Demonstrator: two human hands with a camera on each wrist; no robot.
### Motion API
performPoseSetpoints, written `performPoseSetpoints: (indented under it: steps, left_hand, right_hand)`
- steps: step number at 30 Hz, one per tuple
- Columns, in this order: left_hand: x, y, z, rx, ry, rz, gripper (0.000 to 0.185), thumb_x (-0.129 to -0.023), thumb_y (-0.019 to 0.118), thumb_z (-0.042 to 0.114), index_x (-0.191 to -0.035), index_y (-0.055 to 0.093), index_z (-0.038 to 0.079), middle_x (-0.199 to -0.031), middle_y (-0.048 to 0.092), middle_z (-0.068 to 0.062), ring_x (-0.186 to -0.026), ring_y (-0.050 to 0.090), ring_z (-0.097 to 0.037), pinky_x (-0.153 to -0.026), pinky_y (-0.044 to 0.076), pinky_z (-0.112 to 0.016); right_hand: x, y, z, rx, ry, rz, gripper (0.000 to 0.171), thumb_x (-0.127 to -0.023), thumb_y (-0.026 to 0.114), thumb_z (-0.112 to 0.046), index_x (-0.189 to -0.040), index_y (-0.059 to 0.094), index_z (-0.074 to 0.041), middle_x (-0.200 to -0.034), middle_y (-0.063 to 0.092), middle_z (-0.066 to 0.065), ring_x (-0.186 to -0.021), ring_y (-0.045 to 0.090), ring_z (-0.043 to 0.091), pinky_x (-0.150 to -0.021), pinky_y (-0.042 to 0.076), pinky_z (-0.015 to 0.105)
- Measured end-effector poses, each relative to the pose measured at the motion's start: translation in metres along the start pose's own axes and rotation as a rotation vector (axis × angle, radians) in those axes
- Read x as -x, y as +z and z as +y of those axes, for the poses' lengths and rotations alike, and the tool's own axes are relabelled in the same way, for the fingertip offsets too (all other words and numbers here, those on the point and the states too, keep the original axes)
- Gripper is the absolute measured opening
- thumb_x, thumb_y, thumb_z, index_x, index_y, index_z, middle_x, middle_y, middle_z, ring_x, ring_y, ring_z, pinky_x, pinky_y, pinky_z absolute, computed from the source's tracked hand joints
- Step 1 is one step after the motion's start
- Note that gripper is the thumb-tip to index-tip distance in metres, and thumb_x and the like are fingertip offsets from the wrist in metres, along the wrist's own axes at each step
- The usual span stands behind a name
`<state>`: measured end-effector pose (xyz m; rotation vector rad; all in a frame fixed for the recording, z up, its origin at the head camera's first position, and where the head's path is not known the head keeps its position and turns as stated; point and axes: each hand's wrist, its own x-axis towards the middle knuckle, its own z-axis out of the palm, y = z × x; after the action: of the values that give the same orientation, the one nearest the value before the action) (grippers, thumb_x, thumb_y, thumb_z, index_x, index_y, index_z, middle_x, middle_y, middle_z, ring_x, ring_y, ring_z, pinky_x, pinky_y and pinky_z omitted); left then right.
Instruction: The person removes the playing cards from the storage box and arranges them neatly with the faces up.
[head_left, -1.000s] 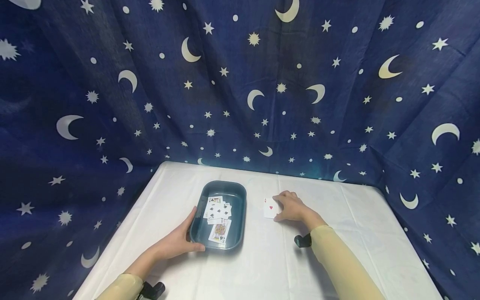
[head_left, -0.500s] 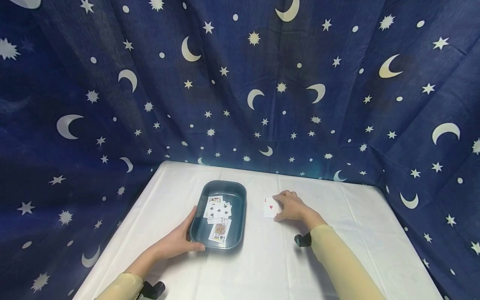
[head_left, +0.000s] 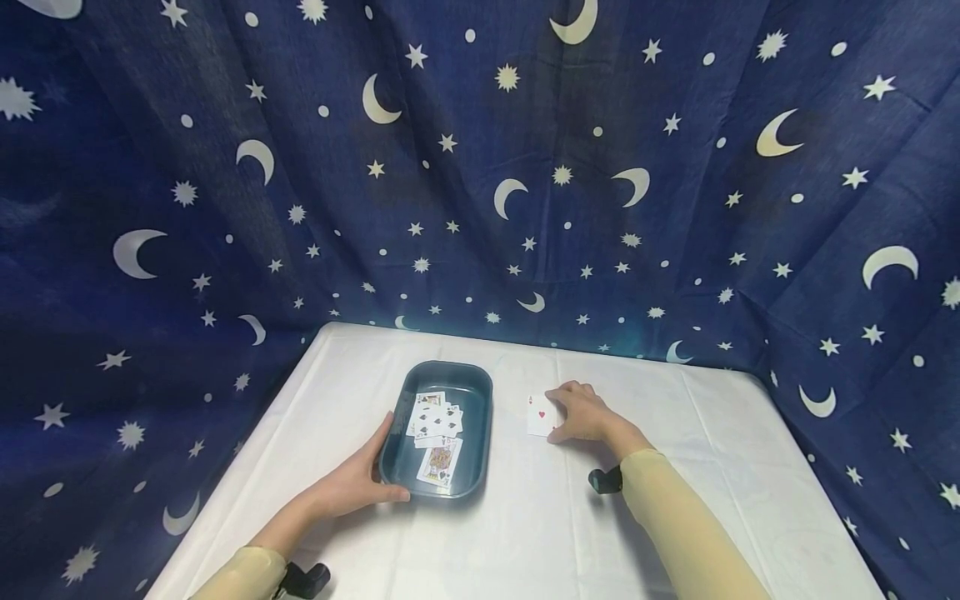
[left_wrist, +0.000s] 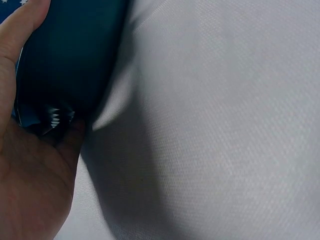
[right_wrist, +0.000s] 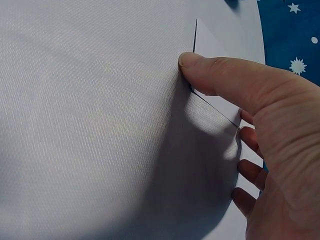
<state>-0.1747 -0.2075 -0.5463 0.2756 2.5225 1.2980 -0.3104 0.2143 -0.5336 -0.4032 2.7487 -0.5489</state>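
Observation:
A dark teal tray (head_left: 486,417) sits on the white table, with several face-up playing cards (head_left: 435,421) in it, a king (head_left: 439,462) nearest me. My left hand (head_left: 356,483) grips the tray's near-left corner, thumb along the near rim. In the left wrist view the palm (left_wrist: 30,185) is wrapped against the tray's outer wall (left_wrist: 70,55). To the right of the tray lies a single ace of hearts (head_left: 537,414). My right hand (head_left: 581,414) pinches it; the thumb (right_wrist: 200,70) presses the card's (right_wrist: 215,50) edge and the fingers curl behind it.
The white tablecloth (head_left: 675,467) covers the table, whose edges fall away left and right. A dark blue curtain with moons and stars (head_left: 480,167) hangs close behind and at both sides. Black wrist straps (head_left: 604,481) show at the sleeves.

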Motion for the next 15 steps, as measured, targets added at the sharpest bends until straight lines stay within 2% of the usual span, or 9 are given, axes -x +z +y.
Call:
performPoseSetpoints:
  steps: [8, 15]
  left_hand:
    - [0.001, -0.0011, 0.0019, 0.014, 0.003, -0.001, 0.136, -0.074, 0.091, 0.047, -0.166, -0.004, 0.015, -0.171, 0.001, -0.012, -0.156, 0.005, -0.033, -0.122, 0.013, -0.055]
    - [0.0011, -0.0007, 0.0004, 0.026, 0.005, -0.005, 0.136, -0.074, 0.092, 0.044, -0.166, -0.005, 0.016, -0.171, 0.0, -0.011, -0.156, 0.003, -0.032, -0.122, 0.012, -0.055]
  right_hand:
    - [-0.0011, 0.0003, 0.0039, 0.002, -0.014, 0.008, 0.092, -0.072, 0.092, -0.039, -0.151, 0.052, -0.014, -0.149, 0.045, 0.014, -0.135, 0.039, 0.035, -0.114, 0.035, 0.059]
    - [-0.0007, -0.0055, 0.0008, -0.042, -0.044, 0.037, 0.082, -0.087, 0.079, -0.046, -0.153, 0.048, -0.009, -0.155, 0.041, 0.02, -0.143, 0.034, 0.04, -0.116, 0.03, 0.061]
